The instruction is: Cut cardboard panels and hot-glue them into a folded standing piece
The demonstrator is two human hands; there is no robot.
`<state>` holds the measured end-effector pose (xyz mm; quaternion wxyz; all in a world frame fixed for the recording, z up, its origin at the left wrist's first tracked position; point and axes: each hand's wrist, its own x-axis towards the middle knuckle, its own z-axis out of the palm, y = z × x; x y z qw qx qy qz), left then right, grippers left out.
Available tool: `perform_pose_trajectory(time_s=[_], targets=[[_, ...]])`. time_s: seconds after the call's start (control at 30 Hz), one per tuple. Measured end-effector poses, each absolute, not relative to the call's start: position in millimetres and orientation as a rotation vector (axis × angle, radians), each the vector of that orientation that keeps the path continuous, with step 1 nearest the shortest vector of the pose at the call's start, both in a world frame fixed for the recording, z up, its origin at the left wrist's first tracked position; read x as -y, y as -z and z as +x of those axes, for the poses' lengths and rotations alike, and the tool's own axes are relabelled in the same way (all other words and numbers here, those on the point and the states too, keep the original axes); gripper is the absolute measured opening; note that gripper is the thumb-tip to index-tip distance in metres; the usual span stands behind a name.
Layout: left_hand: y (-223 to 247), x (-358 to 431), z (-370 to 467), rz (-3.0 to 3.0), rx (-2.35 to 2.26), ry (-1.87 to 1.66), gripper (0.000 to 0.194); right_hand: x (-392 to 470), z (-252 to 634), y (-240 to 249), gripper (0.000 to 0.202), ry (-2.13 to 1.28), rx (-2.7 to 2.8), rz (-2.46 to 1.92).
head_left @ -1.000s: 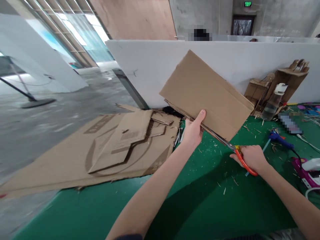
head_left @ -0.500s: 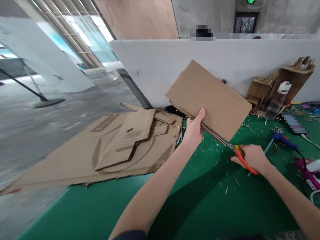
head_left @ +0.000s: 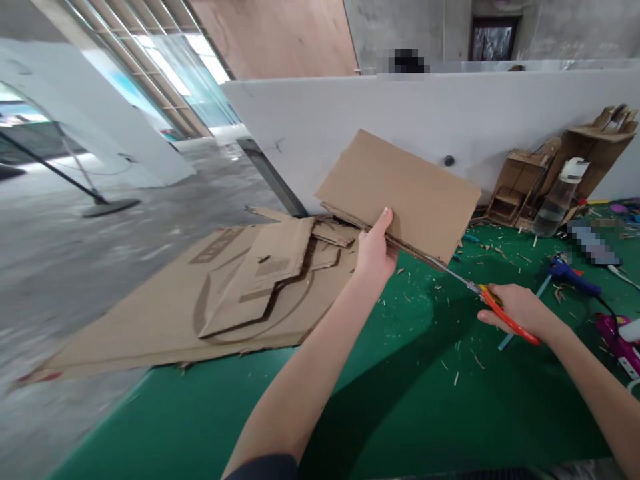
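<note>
A flat brown cardboard piece (head_left: 405,190) is held up tilted over the green table, its lower edge looking layered. My left hand (head_left: 376,250) grips that lower edge, thumb on the front face and fingers behind. My right hand (head_left: 520,308) is closed around the handles of scissors (head_left: 505,319) with red and yellow grips. The blade tips touch or lie just beside the cardboard's lower right corner; whether they are between its layers I cannot tell.
Large cardboard sheets (head_left: 150,300) cover the left of the green table (head_left: 400,413). At the right are a clear bottle (head_left: 555,203), cardboard structures (head_left: 517,180), a phone (head_left: 593,243), a blue glue gun (head_left: 573,277) and a magenta device (head_left: 613,333). A white partition (head_left: 320,133) stands behind.
The cardboard and my left hand have moved left and slightly down in view. My right hand has shifted right with the scissors, and more of the blades shows outside the cardboard.
</note>
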<state>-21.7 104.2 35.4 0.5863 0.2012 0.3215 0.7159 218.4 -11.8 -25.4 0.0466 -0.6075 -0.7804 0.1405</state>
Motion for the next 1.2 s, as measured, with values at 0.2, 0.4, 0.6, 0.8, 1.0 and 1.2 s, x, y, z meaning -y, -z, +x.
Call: perform_pose_trajectory(time_s=[0.2,0.4,0.6,0.8,1.0,1.2], targets=[[-40.3,-107.5,-28.1,0.578,-0.754,-1.698,0.021,9.0,224.8,24.1,0.047,-0.542,2.368,-1.851],[-34.7,-106.0,-22.6,0.594,-0.800,-1.681,0.027,8.6,221.7,25.8,0.046,-0.466,2.355,-1.845],[-29.1,-109.1,-23.5,0.619,-0.792,-1.696,0.027,8.4,220.8,27.4,0.047,-0.420,2.348,-1.863],[-25.8,-109.7,-22.5,0.601,-0.787,-1.738,0.030,5.9,222.8,30.0,0.049,-0.420,2.334,-1.861],[-28.7,-105.3,-20.4,0.653,-0.746,-1.742,0.029,5.0,226.9,27.5,0.046,-0.494,2.362,-1.850],[-34.1,-104.2,-21.8,0.643,-0.713,-1.752,0.031,10.6,233.1,23.8,0.043,-0.623,2.387,-1.729]])
